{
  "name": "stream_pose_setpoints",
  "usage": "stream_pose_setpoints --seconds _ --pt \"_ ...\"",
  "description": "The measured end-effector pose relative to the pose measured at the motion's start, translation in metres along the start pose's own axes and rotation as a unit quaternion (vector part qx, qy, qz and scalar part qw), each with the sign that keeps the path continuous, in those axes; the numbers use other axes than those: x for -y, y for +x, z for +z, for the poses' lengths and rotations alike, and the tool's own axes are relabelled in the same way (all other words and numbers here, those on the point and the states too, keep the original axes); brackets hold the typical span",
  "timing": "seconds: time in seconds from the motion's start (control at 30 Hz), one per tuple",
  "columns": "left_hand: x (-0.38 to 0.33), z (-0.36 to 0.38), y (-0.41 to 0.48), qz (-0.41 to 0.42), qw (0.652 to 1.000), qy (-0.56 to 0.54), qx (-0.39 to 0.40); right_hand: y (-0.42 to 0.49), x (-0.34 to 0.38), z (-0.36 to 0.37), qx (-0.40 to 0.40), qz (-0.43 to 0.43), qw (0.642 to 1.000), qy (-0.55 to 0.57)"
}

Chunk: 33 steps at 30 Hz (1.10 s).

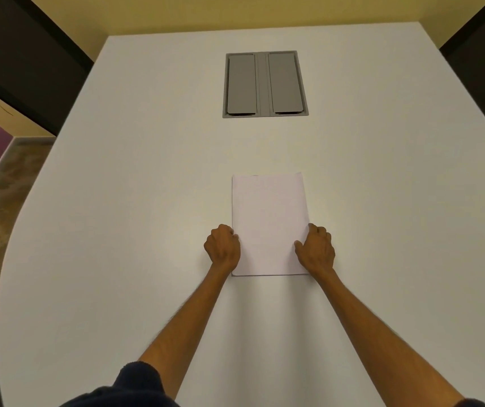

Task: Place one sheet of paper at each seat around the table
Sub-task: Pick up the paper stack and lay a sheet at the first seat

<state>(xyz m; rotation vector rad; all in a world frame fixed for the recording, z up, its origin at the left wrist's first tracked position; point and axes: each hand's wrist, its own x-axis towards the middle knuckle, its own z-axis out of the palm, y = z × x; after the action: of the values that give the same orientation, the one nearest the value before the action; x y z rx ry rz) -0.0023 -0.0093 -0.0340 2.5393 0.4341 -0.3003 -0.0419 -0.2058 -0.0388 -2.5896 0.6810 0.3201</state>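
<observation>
Paper stack [269,224] runs lengthwise away from you, squarely between your left hand [223,248] and right hand [317,249], both equally near, curled fingers pinching its long edges.

We stretch both bare arms forward, well apart. Our left hand [223,247] and right hand [317,248] curl loosely, knuckles up, fingers tucked inward.

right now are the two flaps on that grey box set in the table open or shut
Shut. Both flaps of the grey box lie flat and level within its frame, flush with the table.
</observation>
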Motion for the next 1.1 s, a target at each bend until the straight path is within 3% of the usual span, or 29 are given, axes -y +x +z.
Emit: stream_pose_setpoints --seconds 0.23,0.4,0.53,0.9,1.1 --pt "-0.004 0.001 0.001 -0.022 0.999 -0.035 -0.019 -0.001 0.002 0.003 -0.042 0.009 0.997 0.061" --pt "-0.006 0.001 0.001 -0.043 0.995 -0.085 -0.015 0.009 -0.001 0.000 -0.048 0.126 0.975 0.177" --pt "-0.007 -0.001 -0.001 -0.037 0.995 -0.094 -0.023 0.013 -0.007 -0.006 -0.038 0.150 0.960 0.234" --pt "-0.031 -0.062 -0.032 -0.011 0.962 -0.272 0.022 -0.026 -0.005 -0.074 -0.072 0.135 0.900 0.408" --pt "-0.047 -0.101 -0.078 0.040 0.938 -0.344 0.032 -0.081 -0.014 -0.126 -0.103 0.101 0.884 0.445"
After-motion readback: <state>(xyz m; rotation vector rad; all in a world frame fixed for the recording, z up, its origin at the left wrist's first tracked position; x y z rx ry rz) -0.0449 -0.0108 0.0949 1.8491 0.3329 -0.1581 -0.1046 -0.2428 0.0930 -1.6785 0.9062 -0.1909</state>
